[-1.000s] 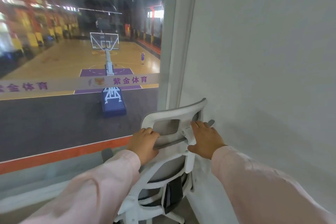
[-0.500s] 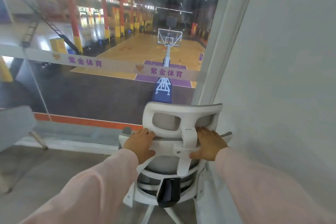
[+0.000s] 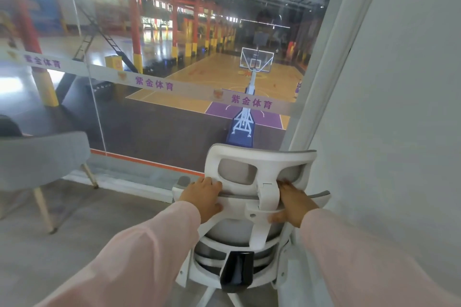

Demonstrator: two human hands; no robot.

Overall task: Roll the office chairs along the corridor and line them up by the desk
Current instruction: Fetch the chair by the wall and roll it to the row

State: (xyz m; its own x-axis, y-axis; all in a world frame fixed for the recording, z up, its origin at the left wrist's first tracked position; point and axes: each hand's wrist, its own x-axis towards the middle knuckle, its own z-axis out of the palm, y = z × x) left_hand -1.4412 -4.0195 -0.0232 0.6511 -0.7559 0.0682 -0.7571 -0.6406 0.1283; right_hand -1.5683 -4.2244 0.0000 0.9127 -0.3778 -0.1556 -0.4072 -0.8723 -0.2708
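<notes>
A white office chair [image 3: 252, 234] with a grey mesh back and headrest stands in front of me, its back toward me. My left hand [image 3: 203, 198] grips the top rim of the backrest to the left of the headrest post. My right hand [image 3: 294, 204] grips the same rim to the right of the post, fingers curled over it. The chair's right side is close against the white wall. Its wheels are out of view, and no desk is in view.
A white wall [image 3: 399, 107] runs along the right. A floor-to-ceiling glass wall [image 3: 154, 112] stands just ahead, overlooking a basketball court. A grey upholstered chair [image 3: 42, 159] on wooden legs stands at the left. Grey floor [image 3: 50, 257] lies open to my lower left.
The view has swung left and the chair has turned with it, from angled toward the wall to square in front of me. The grey chair came into view. Both hands keep their hold.
</notes>
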